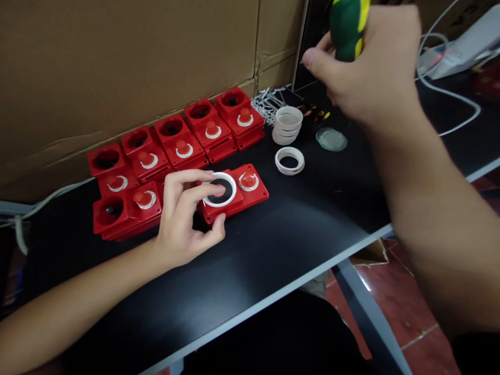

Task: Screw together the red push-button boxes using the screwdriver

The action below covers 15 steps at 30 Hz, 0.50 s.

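Note:
My left hand [187, 213] is curled over a red plastic housing [252, 195] on the black table. Its thumb presses the front edge and its fingers reach over a white ring [235, 191] set around a dark round window. A red button in a white collar [248, 180] sits on the housing's right half. Raised at the upper right, my right hand [367, 67] is closed around a screwdriver [347, 26] with a green and yellow handle; the shaft cannot be made out. The right hand is apart from the housing.
Several similar red housings [183, 143] line the cardboard at the back. Stacked white rings [288, 126], loose white rings [289, 161], clear discs [332, 139] and a pile of screws [267, 104] lie to the right. The table's grey edge [281, 302] runs along the front.

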Each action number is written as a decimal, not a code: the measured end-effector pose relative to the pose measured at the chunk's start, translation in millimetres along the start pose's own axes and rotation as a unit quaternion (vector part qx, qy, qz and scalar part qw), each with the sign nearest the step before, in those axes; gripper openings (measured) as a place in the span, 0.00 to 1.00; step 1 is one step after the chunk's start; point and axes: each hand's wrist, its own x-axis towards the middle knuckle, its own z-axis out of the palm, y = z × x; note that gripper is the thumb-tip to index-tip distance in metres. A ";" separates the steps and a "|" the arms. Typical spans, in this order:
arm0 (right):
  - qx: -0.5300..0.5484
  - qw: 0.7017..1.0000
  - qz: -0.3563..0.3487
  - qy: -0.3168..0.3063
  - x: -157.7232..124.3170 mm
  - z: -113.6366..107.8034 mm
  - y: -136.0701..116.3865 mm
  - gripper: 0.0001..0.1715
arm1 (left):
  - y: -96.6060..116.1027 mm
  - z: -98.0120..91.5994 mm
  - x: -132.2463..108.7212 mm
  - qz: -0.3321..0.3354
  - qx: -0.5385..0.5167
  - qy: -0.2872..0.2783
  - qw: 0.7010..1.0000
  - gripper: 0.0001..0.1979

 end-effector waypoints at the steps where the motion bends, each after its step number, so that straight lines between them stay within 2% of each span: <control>1: -0.023 1.000 0.011 -0.011 3.7 2.9 4.8 0.11 | 0.1 -0.1 -0.1 0.001 0.010 0.000 1.000 0.26; 4: -0.069 0.995 0.033 -0.059 9.1 10.6 14.4 0.12 | 0.2 0.8 -1.5 -0.001 0.024 0.000 1.000 0.31; 8: -0.096 0.992 0.041 -0.077 12.5 18.8 21.5 0.12 | -3.7 2.6 -6.0 -0.027 -0.007 -0.010 1.000 0.36; 12: -0.099 0.989 0.057 -0.090 18.1 24.8 30.1 0.13 | -10.3 2.7 -9.7 -0.072 -0.044 -0.042 0.996 0.35; 15: -0.122 0.987 0.054 -0.094 20.5 28.8 38.9 0.13 | -12.4 3.0 -11.0 -0.090 -0.055 -0.044 0.994 0.34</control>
